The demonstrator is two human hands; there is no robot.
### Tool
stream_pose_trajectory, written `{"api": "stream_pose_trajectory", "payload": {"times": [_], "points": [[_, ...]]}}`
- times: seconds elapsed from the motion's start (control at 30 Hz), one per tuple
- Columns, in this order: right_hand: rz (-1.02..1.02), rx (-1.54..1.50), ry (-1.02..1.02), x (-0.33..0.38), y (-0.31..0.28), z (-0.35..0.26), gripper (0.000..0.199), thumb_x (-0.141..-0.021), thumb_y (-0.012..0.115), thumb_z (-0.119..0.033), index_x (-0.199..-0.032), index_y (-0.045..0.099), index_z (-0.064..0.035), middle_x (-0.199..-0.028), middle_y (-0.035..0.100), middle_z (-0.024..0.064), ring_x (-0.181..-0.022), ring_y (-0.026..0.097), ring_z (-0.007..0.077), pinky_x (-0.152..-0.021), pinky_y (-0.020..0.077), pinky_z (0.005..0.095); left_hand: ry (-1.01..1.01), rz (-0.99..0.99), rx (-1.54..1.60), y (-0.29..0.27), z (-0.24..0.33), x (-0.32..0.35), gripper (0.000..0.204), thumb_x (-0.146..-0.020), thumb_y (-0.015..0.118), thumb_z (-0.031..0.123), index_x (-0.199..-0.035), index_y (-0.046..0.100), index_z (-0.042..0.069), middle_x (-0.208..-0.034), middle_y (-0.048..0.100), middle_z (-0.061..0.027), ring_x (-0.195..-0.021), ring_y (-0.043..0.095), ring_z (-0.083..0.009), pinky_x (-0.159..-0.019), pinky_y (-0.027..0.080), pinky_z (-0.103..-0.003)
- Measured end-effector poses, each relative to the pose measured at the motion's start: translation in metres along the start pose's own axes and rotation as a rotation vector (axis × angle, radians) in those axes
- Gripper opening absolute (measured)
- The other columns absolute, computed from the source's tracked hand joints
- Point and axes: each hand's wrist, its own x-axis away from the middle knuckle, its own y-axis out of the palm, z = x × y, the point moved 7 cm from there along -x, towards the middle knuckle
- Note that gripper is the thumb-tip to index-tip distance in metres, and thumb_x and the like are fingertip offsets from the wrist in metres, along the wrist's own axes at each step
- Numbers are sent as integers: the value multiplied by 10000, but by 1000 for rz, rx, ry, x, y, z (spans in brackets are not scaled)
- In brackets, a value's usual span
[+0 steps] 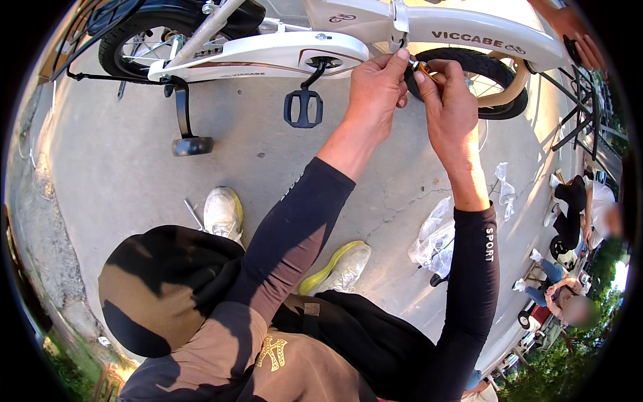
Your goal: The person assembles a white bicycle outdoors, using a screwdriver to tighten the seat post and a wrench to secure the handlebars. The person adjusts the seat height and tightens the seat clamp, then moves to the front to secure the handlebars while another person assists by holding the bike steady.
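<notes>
Relative to the bicycle frame [429,30]: pedal [303,107] below-left, kickstand [187,127] further left, plastic bags [435,238] on ground below-right

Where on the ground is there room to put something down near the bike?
The widest bare concrete lies between the kickstand, the pedal and the left shoe. A smaller bare strip runs between the forearms. It is crowded by the plastic bags on the right, and up at the frame where the left hand and right hand work.
</notes>
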Motion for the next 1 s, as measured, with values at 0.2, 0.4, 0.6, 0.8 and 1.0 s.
{"api": "stream_pose_trajectory", "payload": {"times": [0.2, 0.4, 0.6, 0.8, 1.0], "points": [[-33, -154, 179, -4, 3, 16, 328, -946, 658, -183, -1137, 581, 72, -899, 721, 127, -738, 675, 170, -662, 526, 289, 47, 20, 85, 7, -6, 1, 272, -1002, 598, 301, -937, 611, 38, -656, 413, 55, -549, 381, -52, -496, 339, -233], [-28, -328, 294, -6, 6, 28, 283, -932, 676, -173, -1080, 641, 66, -896, 722, 120, -708, 652, 119, -626, 520, 251, 41, 18, -9, 12, -5, 0, 250, -1012, 578, 281, -968, 627, 40, -672, 473, 54, -574, 404, -47, -500, 343, -229], [45, -62, 126, -7, 7, 14, 251, -933, 664, -164, -1084, 645, 36, -927, 729, 164, -777, 713, 227, -720, 550, 321, 28, -20, 150, 11, -15, -6, 249, -1019, 562, 274, -1027, 641, 38, -704, 496, 58, -588, 399, -51, -519, 346, -231], [16, 22, 84, -10, 8, 11, 255, -946, 649, -169, -1111, 645, 25, -966, 727, 156, -821, 708, 221, -740, 543, 313, 2, -44, 154, 13, -15, -11, 227, -1031, 529, 263, -960, 607, 61, -710, 462, 54, -622, 387, -57, -565, 351, -242], [-22, 146, -78, -21, 6, 0, 227, -941, 633, -162, -1090, 642, 9, -913, 712, 180, -819, 701, 328, -716, 541, 375, 2, -25, 317, 14, -17, -16, 219, -1032, 510, 244, -994, 597, 47, -701, 466, 47, -597, 378, -68, -537, 334, -258]]}}
